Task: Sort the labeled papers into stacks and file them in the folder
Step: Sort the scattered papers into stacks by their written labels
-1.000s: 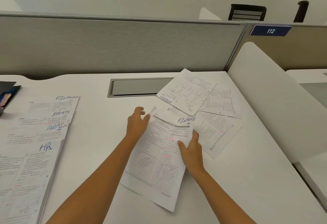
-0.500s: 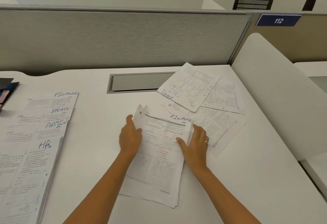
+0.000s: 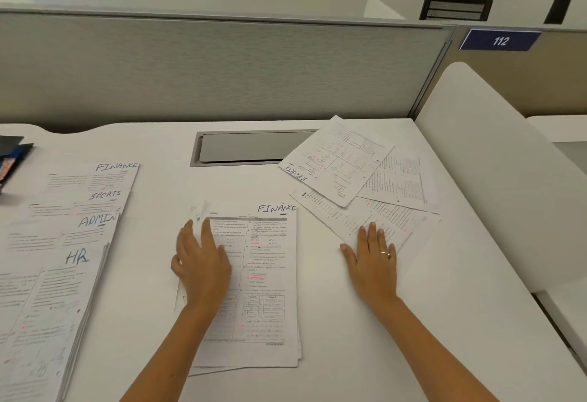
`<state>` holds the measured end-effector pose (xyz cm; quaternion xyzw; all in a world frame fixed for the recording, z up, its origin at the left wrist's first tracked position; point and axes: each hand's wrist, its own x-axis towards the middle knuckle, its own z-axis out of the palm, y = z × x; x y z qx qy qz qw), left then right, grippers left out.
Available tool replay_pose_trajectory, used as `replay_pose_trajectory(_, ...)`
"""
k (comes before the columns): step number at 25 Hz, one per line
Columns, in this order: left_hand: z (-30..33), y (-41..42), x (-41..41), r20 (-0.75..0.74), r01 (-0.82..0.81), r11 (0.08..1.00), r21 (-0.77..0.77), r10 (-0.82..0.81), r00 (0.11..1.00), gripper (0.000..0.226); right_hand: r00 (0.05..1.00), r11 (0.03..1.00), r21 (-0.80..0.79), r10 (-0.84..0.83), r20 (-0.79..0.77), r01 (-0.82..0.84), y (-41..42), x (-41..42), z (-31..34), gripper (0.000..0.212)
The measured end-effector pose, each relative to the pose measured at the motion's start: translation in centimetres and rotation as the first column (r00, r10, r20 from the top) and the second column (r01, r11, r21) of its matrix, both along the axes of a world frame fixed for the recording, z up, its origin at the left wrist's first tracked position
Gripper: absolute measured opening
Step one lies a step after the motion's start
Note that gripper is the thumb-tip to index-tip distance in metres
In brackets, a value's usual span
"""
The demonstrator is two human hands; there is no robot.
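A stack of printed sheets topped by one marked FINANCE [image 3: 263, 278] lies flat on the white desk [image 3: 365, 354] in front of me. My left hand [image 3: 201, 263] rests flat on the stack's left part, fingers apart. My right hand [image 3: 371, 262] lies flat on the near corner of a loose unlabelled sheet [image 3: 378, 220] to the right, fingers spread, a ring on one finger. Above it lies a sheet marked SPORTS [image 3: 336, 160], turned upside down, over another sheet [image 3: 403, 179]. At the left, overlapping stacks read FINANCE [image 3: 95, 176], SPORTS [image 3: 89, 201], ADMIN [image 3: 70, 230] and HR [image 3: 47, 306].
A grey cable hatch [image 3: 247, 147] is set into the desk at the back. A grey partition [image 3: 222, 68] closes the far side and a white divider [image 3: 495, 173] the right side. A dark folder [image 3: 12, 157] pokes in at the far left edge.
The FINANCE stack was squared up and laid straight on the desk. My right hand left it and moved right onto the loose sheet. My left hand now rests flat on the stack.
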<state>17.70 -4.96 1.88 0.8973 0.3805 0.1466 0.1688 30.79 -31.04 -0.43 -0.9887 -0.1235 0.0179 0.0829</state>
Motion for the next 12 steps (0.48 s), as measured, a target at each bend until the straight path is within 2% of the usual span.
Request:
replay_pose_trajectory(3,-0.2,-2.5,0.6,-0.019,0.201,0.979,0.042,-0.201,0.980,0.056,0.991,0.999,-0.025,0.024,0.128,-0.021,0.6,-2.4,0.2,0.072)
replay_pose_trajectory(6,-1.4,-4.2,0.7,-0.115,0.355,0.934,0.027,-0.350,0.930,0.071,0.946,0.996,-0.043,0.094,0.311,-0.084,0.7,-3.9,1.0,0.050)
replay_pose_trajectory(9,-2.6,-4.4,0.5,-0.177,0.387,0.922,0.013,-0.379,0.908,0.085,0.925,0.993,-0.049,0.115,0.363,-0.104,0.8,-3.3,1.9,0.045)
replay_pose_trajectory(12,-2.8,-3.9,0.4,-0.180,0.347,0.938,0.007,-0.340,0.923,0.084,0.929,0.988,-0.052,0.154,0.338,-0.145,1.5,-0.7,2.8,0.039)
